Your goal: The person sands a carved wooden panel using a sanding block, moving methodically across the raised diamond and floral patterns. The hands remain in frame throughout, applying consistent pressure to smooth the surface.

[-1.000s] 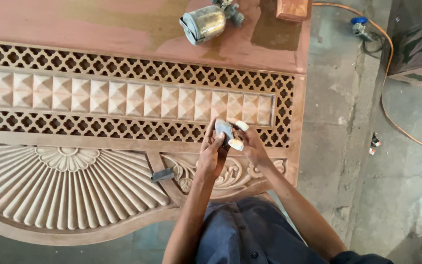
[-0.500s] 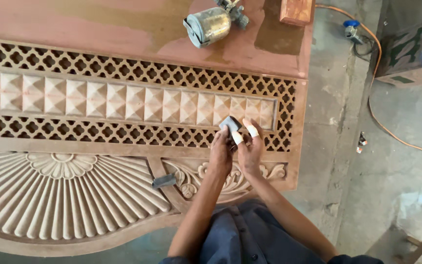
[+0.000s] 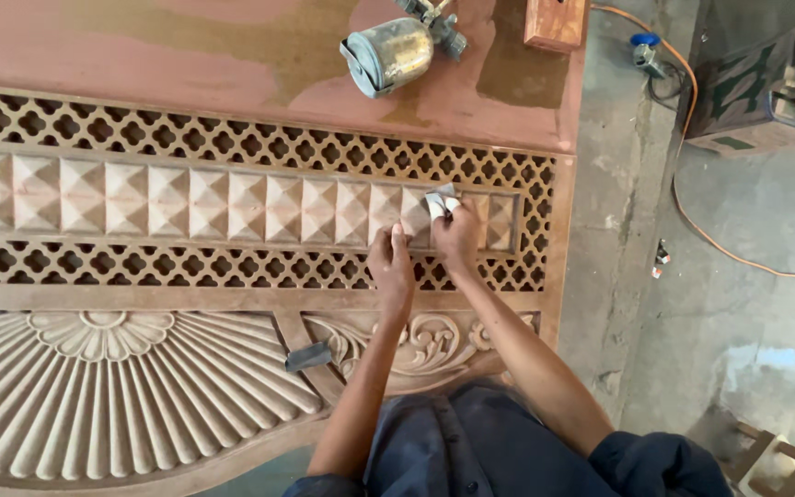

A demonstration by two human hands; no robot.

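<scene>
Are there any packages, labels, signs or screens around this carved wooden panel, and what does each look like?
No screens, labels or signs show.
Box-like machine: on the floor at upper right, dark green casing with a large dark painted mark on its side.
Metal canister: lying on its side on the panel's plain top board, round, silvery, no label visible.
Small pale folded sheet: pressed on the pyramid-carved row by the right hand; the left hand rests beside it.

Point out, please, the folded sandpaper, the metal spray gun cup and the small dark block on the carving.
folded sandpaper (image 3: 440,202), head view, its pale upper fold.
metal spray gun cup (image 3: 388,55), head view, its side wall.
small dark block (image 3: 308,356), head view, its top face.
</scene>
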